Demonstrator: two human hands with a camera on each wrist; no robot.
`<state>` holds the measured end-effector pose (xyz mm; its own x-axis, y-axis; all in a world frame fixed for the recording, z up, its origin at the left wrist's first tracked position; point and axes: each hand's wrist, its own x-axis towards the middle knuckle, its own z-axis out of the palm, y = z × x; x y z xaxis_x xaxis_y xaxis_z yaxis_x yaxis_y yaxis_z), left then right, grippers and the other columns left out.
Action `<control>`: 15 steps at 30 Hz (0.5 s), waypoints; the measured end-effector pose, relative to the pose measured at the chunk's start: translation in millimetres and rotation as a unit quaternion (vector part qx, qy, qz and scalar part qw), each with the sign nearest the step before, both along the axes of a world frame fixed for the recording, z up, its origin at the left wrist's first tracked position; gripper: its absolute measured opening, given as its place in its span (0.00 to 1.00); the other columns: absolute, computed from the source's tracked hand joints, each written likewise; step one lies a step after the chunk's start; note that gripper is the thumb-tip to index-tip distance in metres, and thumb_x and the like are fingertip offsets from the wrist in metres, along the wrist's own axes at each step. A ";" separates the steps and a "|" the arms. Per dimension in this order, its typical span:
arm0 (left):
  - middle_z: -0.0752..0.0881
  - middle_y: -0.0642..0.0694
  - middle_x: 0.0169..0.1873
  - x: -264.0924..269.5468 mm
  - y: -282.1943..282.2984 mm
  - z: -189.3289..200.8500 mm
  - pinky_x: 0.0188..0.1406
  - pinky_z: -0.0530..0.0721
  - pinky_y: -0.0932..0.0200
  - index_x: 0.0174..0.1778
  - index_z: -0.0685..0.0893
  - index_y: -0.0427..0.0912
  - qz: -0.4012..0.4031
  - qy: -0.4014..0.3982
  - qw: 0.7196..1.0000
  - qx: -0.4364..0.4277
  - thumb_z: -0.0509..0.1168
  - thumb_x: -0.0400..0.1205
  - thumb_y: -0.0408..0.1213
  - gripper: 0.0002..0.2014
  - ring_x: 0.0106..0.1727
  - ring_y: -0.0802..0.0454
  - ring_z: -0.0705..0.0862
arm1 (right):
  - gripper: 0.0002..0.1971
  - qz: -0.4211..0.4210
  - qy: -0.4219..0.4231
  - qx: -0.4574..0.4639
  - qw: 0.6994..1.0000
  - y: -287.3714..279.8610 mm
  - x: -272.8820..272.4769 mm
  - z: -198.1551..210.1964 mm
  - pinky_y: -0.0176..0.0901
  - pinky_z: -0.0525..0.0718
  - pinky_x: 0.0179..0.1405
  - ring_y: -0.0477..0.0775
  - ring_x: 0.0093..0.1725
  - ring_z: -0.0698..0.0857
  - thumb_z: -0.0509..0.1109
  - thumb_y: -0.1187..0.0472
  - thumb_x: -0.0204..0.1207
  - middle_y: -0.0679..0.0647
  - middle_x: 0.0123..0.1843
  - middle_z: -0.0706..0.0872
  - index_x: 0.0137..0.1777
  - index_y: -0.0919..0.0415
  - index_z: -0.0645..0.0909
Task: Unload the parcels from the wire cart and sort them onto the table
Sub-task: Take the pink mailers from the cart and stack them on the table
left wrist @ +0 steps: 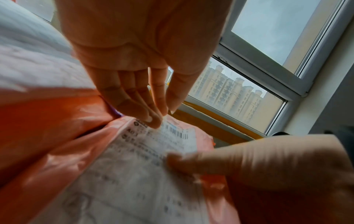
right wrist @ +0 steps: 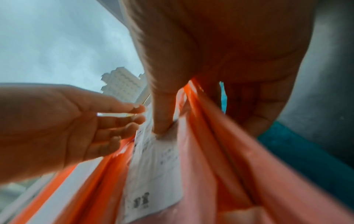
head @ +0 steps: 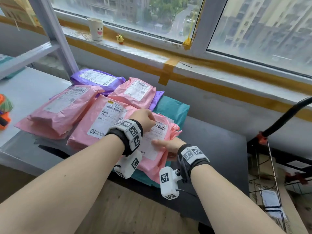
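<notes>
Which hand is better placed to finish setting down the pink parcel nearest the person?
Probably the right hand: its thumb lies on the label and its fingers curl under the edge of the pink parcel, so it grips it. The left hand only touches the label with straight fingers.

This looks like a room high up in an apartment block, put to use as a small parcel-sorting spot. The window [head: 168, 17] looks down on a street and tall residential towers. Yellow tape [head: 166, 73] runs along the sill, where a paper cup [head: 95, 28] and a small chick toy [head: 120, 39] stand. Labelled pink mailers [head: 55, 112] crowd a grey table [head: 25, 92] beside a metal shelving frame [head: 55, 36]. The floor [head: 128, 210] is wood-patterned.
</notes>
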<state>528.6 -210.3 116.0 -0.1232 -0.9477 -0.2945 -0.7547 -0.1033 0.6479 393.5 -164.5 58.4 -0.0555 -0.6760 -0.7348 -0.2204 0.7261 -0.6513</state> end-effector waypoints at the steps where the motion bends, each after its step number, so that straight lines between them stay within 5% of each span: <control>1: 0.90 0.42 0.44 -1.3 1.4 -0.1 0.51 0.87 0.53 0.43 0.86 0.45 -0.008 -0.007 1.000 0.001 0.63 0.78 0.32 0.07 0.47 0.46 0.89 | 0.24 -0.029 -0.004 -0.010 1.000 -1.0 1.2 -1.6 0.46 0.90 0.41 0.56 0.42 0.90 0.83 0.51 0.64 0.59 0.48 0.90 0.55 0.63 0.83; 3: 0.89 0.41 0.47 -2.8 3.6 0.1 0.54 0.87 0.50 0.45 0.86 0.43 -0.012 -0.013 1.000 -0.001 0.62 0.78 0.32 0.08 0.51 0.44 0.88 | 0.35 -0.075 0.007 -0.025 0.997 -2.2 -0.1 -2.1 0.53 0.90 0.46 0.59 0.46 0.90 0.84 0.43 0.57 0.61 0.52 0.89 0.59 0.64 0.80; 6: 0.89 0.43 0.47 -4.0 6.0 2.2 0.54 0.87 0.51 0.42 0.86 0.47 -0.015 -0.015 1.000 -0.002 0.63 0.78 0.34 0.07 0.50 0.45 0.88 | 0.64 -0.117 0.047 -0.019 0.992 -6.6 -11.4 -11.4 0.59 0.88 0.53 0.63 0.51 0.89 0.74 0.22 0.30 0.63 0.57 0.87 0.66 0.63 0.76; 9: 0.89 0.44 0.46 -5.6 6.8 4.2 0.51 0.88 0.52 0.41 0.85 0.47 -0.009 -0.006 1.000 -0.007 0.64 0.78 0.33 0.07 0.49 0.47 0.88 | 0.74 -0.148 0.061 -0.016 0.987 -15.3 -30.0 -27.2 0.59 0.84 0.60 0.63 0.59 0.86 0.65 0.13 0.24 0.61 0.66 0.84 0.71 0.60 0.74; 11: 0.89 0.44 0.46 -7.5 8.1 4.6 0.51 0.88 0.53 0.42 0.86 0.46 -0.010 -0.006 1.000 -0.008 0.64 0.78 0.32 0.07 0.49 0.47 0.88 | 0.63 -0.158 0.019 0.001 0.987 -8.1 -28.6 -11.2 0.59 0.88 0.52 0.64 0.56 0.87 0.71 0.17 0.37 0.60 0.65 0.84 0.70 0.58 0.75; 13: 0.89 0.44 0.48 -9.6 9.8 4.0 0.52 0.87 0.54 0.45 0.87 0.44 -0.007 -0.013 1.000 -0.015 0.65 0.78 0.31 0.07 0.50 0.47 0.88 | 0.39 -0.159 -0.031 0.003 0.987 2.0 -23.2 5.8 0.53 0.91 0.36 0.63 0.45 0.90 0.77 0.36 0.63 0.65 0.55 0.87 0.67 0.62 0.76; 15: 0.89 0.44 0.49 -10.8 11.0 3.4 0.53 0.86 0.54 0.43 0.87 0.45 0.002 -0.016 1.000 -0.022 0.65 0.77 0.31 0.06 0.51 0.46 0.87 | 0.20 -0.134 -0.050 -0.013 0.990 5.7 -20.3 10.1 0.44 0.89 0.27 0.56 0.35 0.90 0.73 0.58 0.75 0.63 0.45 0.89 0.64 0.66 0.78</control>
<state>517.8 -199.3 119.5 -0.1112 -0.9600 -0.2571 -0.7750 -0.0782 0.6271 373.3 -158.8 68.5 -0.1640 -0.6660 -0.7277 0.0446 0.7320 -0.6799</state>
